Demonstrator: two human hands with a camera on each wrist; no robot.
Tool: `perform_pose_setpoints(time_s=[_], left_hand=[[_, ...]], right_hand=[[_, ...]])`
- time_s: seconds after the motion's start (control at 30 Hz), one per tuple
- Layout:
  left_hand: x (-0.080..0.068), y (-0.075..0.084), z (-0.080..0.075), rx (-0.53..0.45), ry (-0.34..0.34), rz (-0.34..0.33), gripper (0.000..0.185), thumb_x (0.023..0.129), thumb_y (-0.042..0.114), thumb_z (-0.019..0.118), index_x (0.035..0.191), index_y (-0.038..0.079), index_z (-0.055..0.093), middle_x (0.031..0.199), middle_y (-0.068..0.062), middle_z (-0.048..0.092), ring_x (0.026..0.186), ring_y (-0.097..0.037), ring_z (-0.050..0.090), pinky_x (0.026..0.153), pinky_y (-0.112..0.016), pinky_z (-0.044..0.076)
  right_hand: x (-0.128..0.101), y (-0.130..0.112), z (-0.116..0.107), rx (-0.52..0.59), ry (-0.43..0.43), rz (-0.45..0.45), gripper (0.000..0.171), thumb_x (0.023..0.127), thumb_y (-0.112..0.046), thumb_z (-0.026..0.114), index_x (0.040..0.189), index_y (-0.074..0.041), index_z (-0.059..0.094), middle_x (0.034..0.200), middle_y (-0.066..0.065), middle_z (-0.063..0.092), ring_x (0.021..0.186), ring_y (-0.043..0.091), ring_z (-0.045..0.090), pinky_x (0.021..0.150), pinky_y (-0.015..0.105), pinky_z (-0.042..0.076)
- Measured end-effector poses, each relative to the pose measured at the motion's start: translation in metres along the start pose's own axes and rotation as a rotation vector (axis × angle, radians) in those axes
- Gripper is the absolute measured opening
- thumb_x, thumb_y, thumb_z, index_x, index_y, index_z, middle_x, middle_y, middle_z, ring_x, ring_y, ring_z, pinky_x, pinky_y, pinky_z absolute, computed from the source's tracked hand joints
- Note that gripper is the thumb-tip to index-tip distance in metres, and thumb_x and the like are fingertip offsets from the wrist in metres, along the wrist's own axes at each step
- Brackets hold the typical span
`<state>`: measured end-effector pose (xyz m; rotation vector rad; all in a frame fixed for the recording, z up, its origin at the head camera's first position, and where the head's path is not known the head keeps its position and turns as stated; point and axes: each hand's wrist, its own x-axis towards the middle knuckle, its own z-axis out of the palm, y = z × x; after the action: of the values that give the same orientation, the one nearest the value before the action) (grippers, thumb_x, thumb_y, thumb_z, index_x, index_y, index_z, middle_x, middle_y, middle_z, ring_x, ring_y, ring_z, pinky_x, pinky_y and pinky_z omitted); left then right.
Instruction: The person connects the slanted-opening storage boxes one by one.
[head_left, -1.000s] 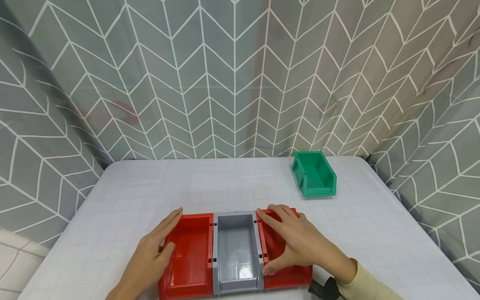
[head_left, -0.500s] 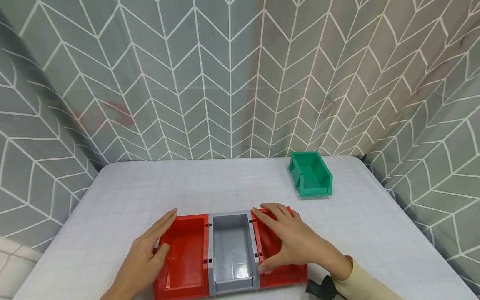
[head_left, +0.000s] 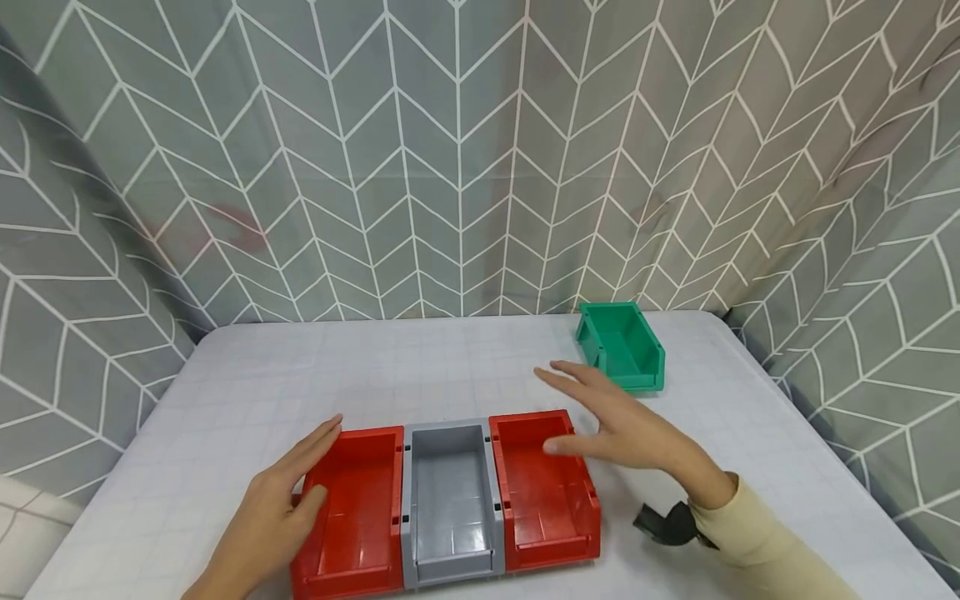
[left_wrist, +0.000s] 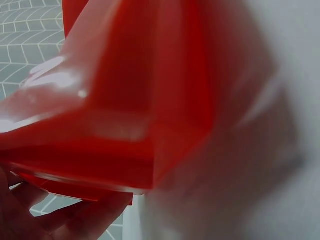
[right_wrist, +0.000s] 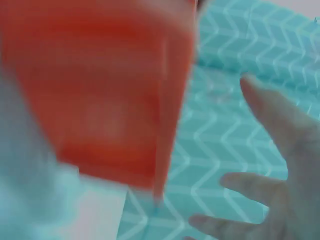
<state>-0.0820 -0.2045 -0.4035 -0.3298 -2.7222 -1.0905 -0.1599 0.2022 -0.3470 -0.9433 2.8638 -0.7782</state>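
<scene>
L hand [head_left: 273, 508] flat vs outer wall of left red bin [head_left: 352, 517], fingers straight, steadying row w/ grey bin [head_left: 450, 500] & right red bin [head_left: 543, 492] at near table [head_left: 247, 375] edge. R hand [head_left: 615, 421] spread wide, empty, hovering above, toward green bin [head_left: 622, 346] far right.

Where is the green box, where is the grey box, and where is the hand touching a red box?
green box [head_left: 626, 350], head view, on its inner floor.
grey box [head_left: 450, 500], head view, on its inner floor.
left hand [head_left: 270, 512], head view, on its back.
</scene>
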Motion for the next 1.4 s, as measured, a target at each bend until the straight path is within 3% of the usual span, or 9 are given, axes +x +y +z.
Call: perform_pose_setpoints(time_s=[0.13, 0.37, 0.53, 0.73, 0.9, 1.13, 1.4], left_hand=[[-0.001, -0.004, -0.002, -0.002, -0.002, -0.002, 0.077, 0.078, -0.003, 0.066, 0.143, 0.027, 0.038, 0.145, 0.007, 0.036, 0.123, -0.03, 0.045, 0.065, -0.038, 0.055], [-0.004, -0.009, -0.005, -0.003, -0.016, -0.018, 0.076, 0.079, -0.003, 0.065, 0.144, 0.026, 0.037, 0.145, 0.006, 0.036, 0.124, -0.03, 0.043, 0.067, -0.039, 0.055], [-0.006, -0.01, -0.004, -0.019, -0.013, -0.02, 0.076, 0.079, -0.002, 0.066, 0.143, 0.027, 0.038, 0.144, 0.006, 0.037, 0.123, -0.031, 0.044, 0.067, -0.039, 0.055], [-0.006, -0.012, -0.005, -0.022, -0.023, -0.026, 0.076, 0.08, -0.002, 0.065, 0.144, 0.029, 0.037, 0.144, 0.006, 0.036, 0.123, -0.03, 0.044, 0.066, -0.038, 0.056], [-0.006, -0.013, -0.005, -0.019, -0.022, -0.035, 0.076, 0.08, -0.001, 0.066, 0.143, 0.031, 0.037, 0.145, 0.006, 0.036, 0.123, -0.031, 0.044, 0.066, -0.04, 0.056], [-0.004, -0.013, -0.005, -0.036, -0.01, -0.019, 0.076, 0.08, -0.002, 0.065, 0.144, 0.03, 0.037, 0.144, 0.006, 0.036, 0.124, -0.031, 0.043, 0.066, -0.039, 0.056], [-0.004, -0.011, -0.006, -0.037, -0.014, -0.016, 0.075, 0.081, -0.001, 0.065, 0.143, 0.028, 0.038, 0.145, 0.006, 0.036, 0.124, -0.032, 0.043, 0.066, -0.039, 0.056]], right_hand=[[0.01, 0.024, -0.023, -0.038, 0.092, -0.01, 0.077, 0.079, -0.052, 0.066, 0.144, -0.023, 0.038, 0.146, 0.009, 0.032, 0.131, 0.03, 0.028, 0.088, 0.058, 0.043], [0.029, 0.059, -0.049, -0.083, 0.133, 0.016, 0.067, 0.084, -0.043, 0.066, 0.143, -0.02, 0.041, 0.144, 0.01, 0.035, 0.129, 0.031, 0.033, 0.095, 0.057, 0.037], [0.042, 0.087, -0.06, -0.099, 0.165, 0.047, 0.061, 0.088, -0.037, 0.063, 0.14, -0.014, 0.044, 0.141, 0.012, 0.04, 0.127, 0.034, 0.036, 0.096, 0.058, 0.035], [0.053, 0.117, -0.063, -0.117, 0.186, 0.057, 0.049, 0.093, -0.017, 0.057, 0.138, -0.004, 0.044, 0.137, 0.019, 0.044, 0.126, 0.039, 0.037, 0.098, 0.058, 0.032], [0.059, 0.134, -0.064, -0.147, 0.183, 0.072, 0.047, 0.092, -0.005, 0.052, 0.138, -0.003, 0.044, 0.136, 0.022, 0.042, 0.125, 0.041, 0.037, 0.097, 0.059, 0.033], [0.063, 0.154, -0.066, -0.182, 0.126, 0.174, 0.049, 0.092, -0.002, 0.047, 0.14, -0.003, 0.04, 0.139, 0.03, 0.033, 0.124, 0.048, 0.033, 0.091, 0.06, 0.036], [0.057, 0.182, -0.058, -0.111, 0.057, 0.269, 0.056, 0.09, -0.001, 0.045, 0.144, -0.002, 0.031, 0.142, 0.028, 0.031, 0.128, 0.047, 0.028, 0.099, 0.062, 0.028]])
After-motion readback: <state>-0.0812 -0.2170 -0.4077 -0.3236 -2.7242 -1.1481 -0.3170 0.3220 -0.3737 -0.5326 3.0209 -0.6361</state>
